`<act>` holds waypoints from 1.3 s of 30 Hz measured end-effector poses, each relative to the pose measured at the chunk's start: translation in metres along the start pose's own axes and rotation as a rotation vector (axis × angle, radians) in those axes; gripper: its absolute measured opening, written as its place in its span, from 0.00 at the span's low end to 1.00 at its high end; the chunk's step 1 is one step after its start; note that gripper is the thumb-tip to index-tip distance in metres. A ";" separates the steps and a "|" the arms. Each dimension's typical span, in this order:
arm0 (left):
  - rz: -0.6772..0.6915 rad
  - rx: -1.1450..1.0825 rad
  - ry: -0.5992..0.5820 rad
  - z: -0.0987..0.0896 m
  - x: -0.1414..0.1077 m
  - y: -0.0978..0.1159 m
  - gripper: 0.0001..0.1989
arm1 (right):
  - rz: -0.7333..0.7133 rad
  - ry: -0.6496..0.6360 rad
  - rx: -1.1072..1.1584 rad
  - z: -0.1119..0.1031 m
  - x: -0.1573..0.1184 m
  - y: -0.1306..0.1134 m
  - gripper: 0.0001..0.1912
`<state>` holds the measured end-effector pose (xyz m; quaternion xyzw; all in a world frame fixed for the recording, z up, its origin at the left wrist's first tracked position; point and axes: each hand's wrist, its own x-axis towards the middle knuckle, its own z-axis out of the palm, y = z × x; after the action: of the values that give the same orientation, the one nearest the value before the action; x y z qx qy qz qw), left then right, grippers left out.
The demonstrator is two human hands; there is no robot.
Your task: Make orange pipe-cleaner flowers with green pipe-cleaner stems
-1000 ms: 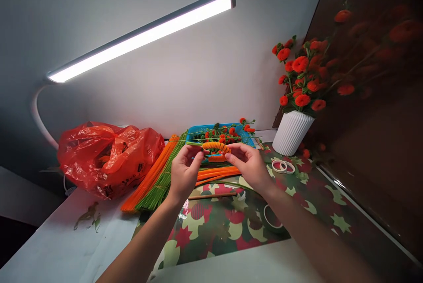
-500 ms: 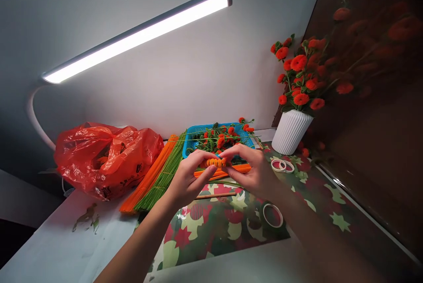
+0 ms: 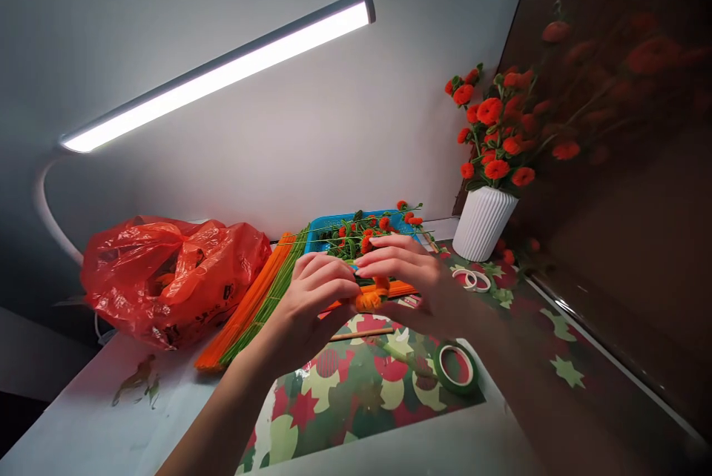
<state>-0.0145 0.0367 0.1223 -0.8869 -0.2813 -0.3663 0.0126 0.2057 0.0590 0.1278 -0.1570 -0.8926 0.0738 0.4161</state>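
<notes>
Above the patterned mat, my left hand [image 3: 320, 291] and my right hand [image 3: 409, 272] meet around a fuzzy orange pipe-cleaner piece [image 3: 368, 302]. The piece is bent, one part rising at its right and a rounder part below. My left fingertips and thumb close on its left side. On the right, my thumb and fingers grip it from below and above; the fingers partly cover it. Just behind my hands stands a blue basket [image 3: 317, 235] of orange-red flowers on green stems. A thin wooden stick [image 3: 361, 333] lies on the mat below them.
A green tape roll [image 3: 456, 368] and white rings [image 3: 472, 280] lie at right. Behind them stands a white ribbed vase [image 3: 483, 224] of flowers. At left are orange [image 3: 245, 305] and green pipe-cleaner bundles [image 3: 278, 291] and a red plastic bag [image 3: 172, 276]. A lamp [image 3: 222, 75] hangs overhead.
The orange piece was a level ribbed row pinched between both hands; now it is bent and sits lower. My fingers have shifted over it, and the view has moved slightly.
</notes>
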 end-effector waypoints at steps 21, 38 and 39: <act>-0.554 -0.282 0.642 0.000 -0.004 -0.007 0.17 | 0.244 0.145 0.275 0.001 -0.002 -0.002 0.02; -0.813 -1.131 0.165 0.021 0.005 0.001 0.12 | 0.605 -0.032 0.607 0.035 -0.003 0.005 0.14; -0.812 -1.158 0.147 0.024 0.006 0.003 0.12 | 0.623 0.027 0.560 0.035 -0.003 0.004 0.15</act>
<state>0.0059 0.0426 0.1085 -0.5490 -0.3480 -0.4917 -0.5794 0.1812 0.0618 0.1021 -0.3011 -0.7424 0.4339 0.4122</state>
